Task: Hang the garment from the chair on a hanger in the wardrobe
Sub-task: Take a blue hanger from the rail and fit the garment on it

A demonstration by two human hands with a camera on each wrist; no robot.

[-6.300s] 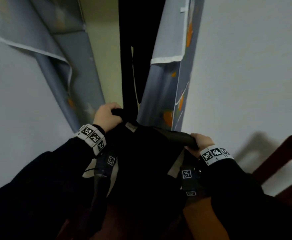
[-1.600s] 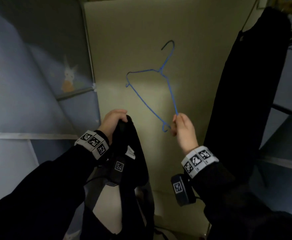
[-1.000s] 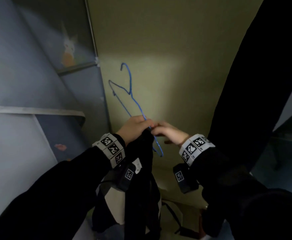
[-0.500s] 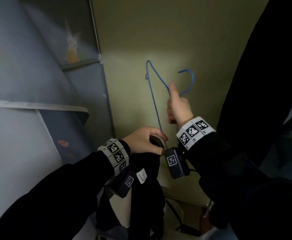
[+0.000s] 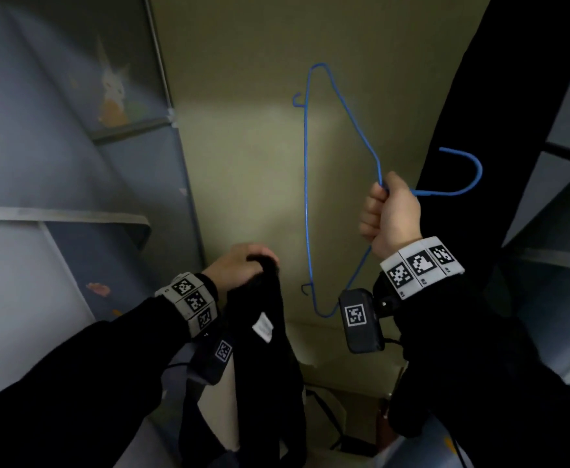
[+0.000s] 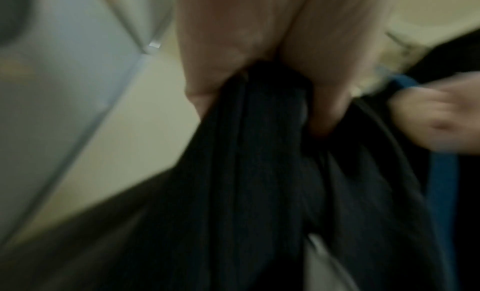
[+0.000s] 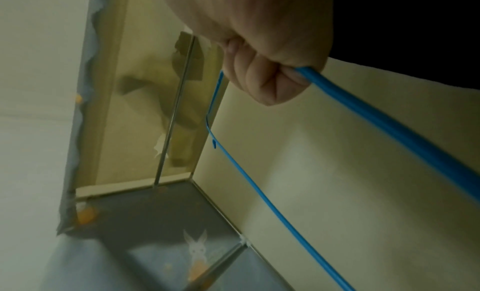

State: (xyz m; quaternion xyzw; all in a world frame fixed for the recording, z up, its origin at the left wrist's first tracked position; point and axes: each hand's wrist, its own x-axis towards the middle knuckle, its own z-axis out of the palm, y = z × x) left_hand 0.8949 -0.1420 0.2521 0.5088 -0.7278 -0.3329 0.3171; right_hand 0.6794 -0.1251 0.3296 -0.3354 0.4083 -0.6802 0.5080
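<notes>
While the right hand (image 5: 390, 214) clenches around the neck of the blue wire hanger (image 5: 307, 197), the frame is turned on its side, its long straight bar running up and down in front of the pale back wall (image 5: 243, 130) and its hook (image 5: 462, 173) curving off to the right, over a dark garment already hanging there (image 5: 513, 96). The wrist view confirms the grip: fingers (image 7: 262, 80) curled tight, blue wire coming out of the fist. Down and to the left, the left hand (image 5: 239, 270) has the black garment (image 5: 263, 349) bunched at its top, fabric gathered between thumb and fingers (the close view is blurred, but the pinch reads clearly enough) and the rest dangling straight down, a small white label (image 5: 263, 327) showing near the top. Garment and hanger are near each other but apart, the hanger's lower corner just beside the garment's upper edge. On the left stands the wardrobe's grey-blue fabric side (image 5: 57, 146), printed with a little white rabbit (image 5: 113, 86), with a thin metal pole (image 5: 158, 52) at its corner.
</notes>
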